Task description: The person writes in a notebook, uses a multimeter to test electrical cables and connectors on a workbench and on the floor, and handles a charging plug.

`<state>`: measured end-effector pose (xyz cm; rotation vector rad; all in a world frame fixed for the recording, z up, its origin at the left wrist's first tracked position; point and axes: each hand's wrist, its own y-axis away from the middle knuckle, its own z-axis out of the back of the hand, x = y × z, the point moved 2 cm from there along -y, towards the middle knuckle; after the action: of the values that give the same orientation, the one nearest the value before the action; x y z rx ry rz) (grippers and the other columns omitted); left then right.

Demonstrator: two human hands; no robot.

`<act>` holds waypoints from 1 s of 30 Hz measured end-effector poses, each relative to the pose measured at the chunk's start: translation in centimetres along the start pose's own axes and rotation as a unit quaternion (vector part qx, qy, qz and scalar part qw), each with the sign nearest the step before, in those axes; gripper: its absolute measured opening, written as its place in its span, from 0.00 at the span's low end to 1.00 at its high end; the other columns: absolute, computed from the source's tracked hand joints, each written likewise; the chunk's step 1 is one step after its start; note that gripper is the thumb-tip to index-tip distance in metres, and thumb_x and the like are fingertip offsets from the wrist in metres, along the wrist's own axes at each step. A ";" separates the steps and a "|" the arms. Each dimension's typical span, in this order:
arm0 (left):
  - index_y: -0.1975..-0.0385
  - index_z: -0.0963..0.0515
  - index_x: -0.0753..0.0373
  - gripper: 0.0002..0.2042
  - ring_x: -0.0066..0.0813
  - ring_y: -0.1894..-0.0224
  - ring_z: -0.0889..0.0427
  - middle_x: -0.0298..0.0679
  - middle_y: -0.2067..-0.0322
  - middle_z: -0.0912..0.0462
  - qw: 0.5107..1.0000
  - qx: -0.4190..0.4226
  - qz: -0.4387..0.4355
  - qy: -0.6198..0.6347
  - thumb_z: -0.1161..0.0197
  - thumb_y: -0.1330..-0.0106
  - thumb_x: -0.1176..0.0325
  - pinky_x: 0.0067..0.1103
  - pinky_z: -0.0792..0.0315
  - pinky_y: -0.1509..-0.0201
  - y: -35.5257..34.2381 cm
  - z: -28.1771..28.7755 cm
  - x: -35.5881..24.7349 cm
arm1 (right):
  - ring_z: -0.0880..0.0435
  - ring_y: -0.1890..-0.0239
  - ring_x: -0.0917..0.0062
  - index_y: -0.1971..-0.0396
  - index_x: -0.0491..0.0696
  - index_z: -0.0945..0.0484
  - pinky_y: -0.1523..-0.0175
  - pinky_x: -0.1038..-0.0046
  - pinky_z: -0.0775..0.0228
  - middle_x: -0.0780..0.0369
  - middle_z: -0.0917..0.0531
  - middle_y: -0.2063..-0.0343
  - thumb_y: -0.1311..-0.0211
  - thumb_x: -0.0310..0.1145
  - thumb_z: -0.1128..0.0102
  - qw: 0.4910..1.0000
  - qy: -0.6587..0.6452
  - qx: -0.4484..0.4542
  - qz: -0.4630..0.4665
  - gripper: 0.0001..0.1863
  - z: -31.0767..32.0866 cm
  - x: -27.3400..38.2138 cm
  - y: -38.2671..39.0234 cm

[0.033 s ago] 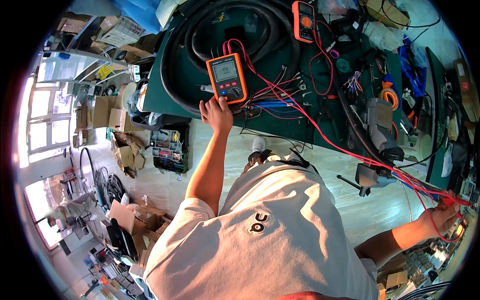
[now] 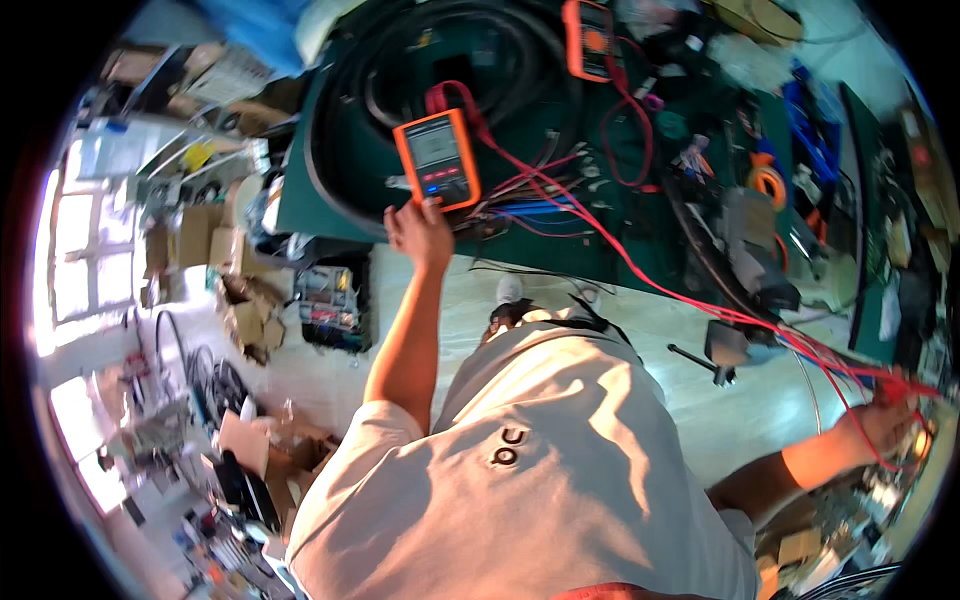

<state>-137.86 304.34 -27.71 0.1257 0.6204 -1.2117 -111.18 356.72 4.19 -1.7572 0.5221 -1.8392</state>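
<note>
An orange handheld meter [image 2: 438, 158] with a grey screen lies on the green-topped table, inside a loop of thick black cable [image 2: 330, 170]. My left hand [image 2: 420, 238] reaches to its lower end, one finger at the lower face by the buttons and the others apart. Red test leads [image 2: 650, 280] leave the meter's top and run across the table to the far right. There my right hand [image 2: 880, 425] is closed around the red leads beside what looks like a red probe; blur hides the fingertips. Under the leads lies a bundle of thin coloured wires [image 2: 540, 205].
A second orange meter [image 2: 589, 40] lies at the back of the table. Orange tape [image 2: 768, 182], a grey tool body [image 2: 748, 230] and blue items [image 2: 812, 125] crowd the right side. An organizer box [image 2: 333, 300] and torn cardboard [image 2: 250, 315] are on the floor.
The whole view has shifted slightly, so the table and meter appear a little farther left, and the picture is blurrier. Both hands keep their places at the meter and the leads.
</note>
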 end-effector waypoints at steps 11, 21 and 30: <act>0.49 0.26 0.57 0.26 0.41 0.32 0.46 0.35 0.44 0.26 0.998 0.032 0.043 -0.035 0.57 0.31 0.42 0.42 0.51 0.35 -0.8 -1.2 2.2 | 0.17 0.76 0.69 0.58 0.37 0.26 0.69 0.72 0.21 0.53 0.17 0.75 0.34 0.42 0.44 0.994 -0.098 0.028 -0.048 0.20 -2.6 2.0 1.3; 0.52 0.24 0.58 0.27 0.48 0.34 0.45 0.39 0.46 0.25 0.999 0.029 0.014 -0.030 0.59 0.30 0.42 0.40 0.52 0.32 -1.3 -1.4 3.0 | 0.16 0.76 0.70 0.59 0.37 0.26 0.71 0.74 0.22 0.54 0.17 0.74 0.33 0.42 0.46 0.989 -0.127 0.046 -0.057 0.19 -2.8 3.2 1.8; 0.53 0.23 0.62 0.27 0.46 0.39 0.36 0.45 0.52 0.21 0.998 -0.012 -0.039 -0.045 0.59 0.29 0.45 0.33 0.52 0.30 -1.6 -2.0 3.6 | 0.15 0.77 0.68 0.58 0.38 0.27 0.70 0.72 0.21 0.53 0.16 0.74 0.31 0.43 0.49 0.988 -0.131 0.052 -0.058 0.19 -2.8 2.6 1.5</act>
<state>-139.27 301.56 -30.80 0.0269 0.5648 -1.2779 -113.85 353.74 5.09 -1.9539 0.2210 -1.6438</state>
